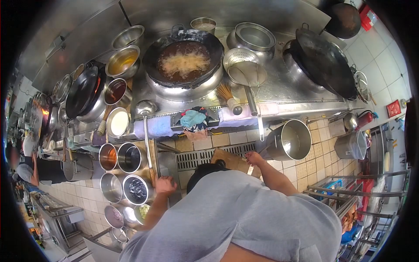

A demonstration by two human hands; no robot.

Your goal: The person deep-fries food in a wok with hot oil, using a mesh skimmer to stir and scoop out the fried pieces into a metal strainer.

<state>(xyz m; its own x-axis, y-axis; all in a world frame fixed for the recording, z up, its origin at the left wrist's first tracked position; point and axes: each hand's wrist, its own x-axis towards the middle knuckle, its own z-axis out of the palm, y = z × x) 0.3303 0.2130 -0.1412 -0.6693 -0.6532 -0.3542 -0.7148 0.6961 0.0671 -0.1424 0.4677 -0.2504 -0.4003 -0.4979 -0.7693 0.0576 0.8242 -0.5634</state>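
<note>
My left hand (166,185) rests low at the metal counter edge, fingers loosely spread, beside the wooden end of a long-handled ladle (146,109). The ladle's bowl lies up on the stove ledge. My right hand (254,159) reaches down over the floor with its fingers closed. A thin pale strip shows beneath it, but what it grips is too small to name. Close by are a brown board-like piece (233,160) over the floor drain (190,161) and a big steel pot (296,139).
Food fries in oil in a large wok (150,65). A perforated strainer (240,56) and mesh skimmer (257,75) lie beside it, handles jutting over the front. Another wok (325,65) sits right. Several steel containers (114,187) stand left; a co-worker (26,170) is far left.
</note>
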